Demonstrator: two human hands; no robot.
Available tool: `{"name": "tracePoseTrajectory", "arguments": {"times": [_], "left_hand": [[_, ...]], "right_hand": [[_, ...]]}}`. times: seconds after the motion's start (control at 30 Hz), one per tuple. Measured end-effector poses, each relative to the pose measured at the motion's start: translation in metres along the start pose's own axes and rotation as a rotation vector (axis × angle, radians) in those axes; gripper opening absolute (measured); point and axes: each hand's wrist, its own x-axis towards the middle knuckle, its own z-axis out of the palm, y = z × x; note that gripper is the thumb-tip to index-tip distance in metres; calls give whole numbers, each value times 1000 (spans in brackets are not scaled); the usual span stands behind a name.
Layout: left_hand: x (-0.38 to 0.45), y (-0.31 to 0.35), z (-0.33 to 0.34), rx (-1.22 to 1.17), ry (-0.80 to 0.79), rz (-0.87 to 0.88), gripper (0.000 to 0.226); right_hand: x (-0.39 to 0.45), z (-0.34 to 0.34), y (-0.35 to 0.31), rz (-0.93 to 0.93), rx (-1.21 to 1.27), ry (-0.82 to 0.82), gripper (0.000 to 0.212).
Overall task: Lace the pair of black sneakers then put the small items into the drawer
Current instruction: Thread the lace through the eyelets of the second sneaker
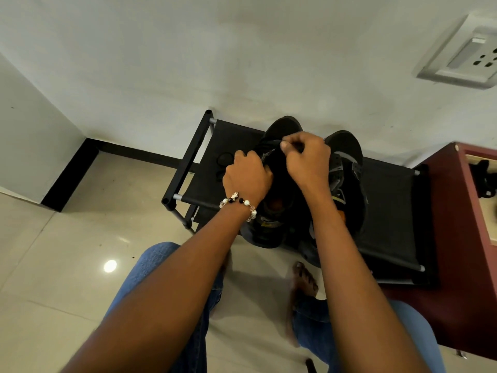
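Note:
Two black sneakers stand side by side on a low black fabric rack, toes toward the wall. My left hand grips the left side of the left sneaker near its eyelets. My right hand is above the same sneaker's tongue, with thumb and fingers pinching a black lace. The right sneaker stands untouched behind my right wrist. Small dark ring-shaped items lie on the rack left of the shoes. An open drawer of a dark red cabinet shows at the right edge.
The rack stands against a pale wall with a socket plate at the upper right. My knees in blue jeans and my bare feet are on the glossy tiled floor below the rack. The red cabinet touches the rack's right end.

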Motion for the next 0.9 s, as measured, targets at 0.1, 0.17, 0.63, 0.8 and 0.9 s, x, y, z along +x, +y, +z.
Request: {"name": "tracePoseTrajectory", "arguments": {"times": [0.1, 0.17, 0.63, 0.8, 0.9], "left_hand": [[-1, 1, 0, 2, -2, 1, 28], [-2, 1, 0, -9, 2, 4, 29], [-1, 0, 2, 2, -2, 5, 31], [-2, 1, 0, 9, 6, -1, 29], [-3, 2, 0, 12, 10, 4, 29]], "right_hand": [[0, -19, -18, 119, 895, 16, 18], [5, -33, -22, 129, 1173, 37, 19], [2, -1, 10, -233, -505, -82, 17], [8, -17, 1, 17, 529, 25, 9], [6, -32, -13, 99, 1135, -24, 11]]}}
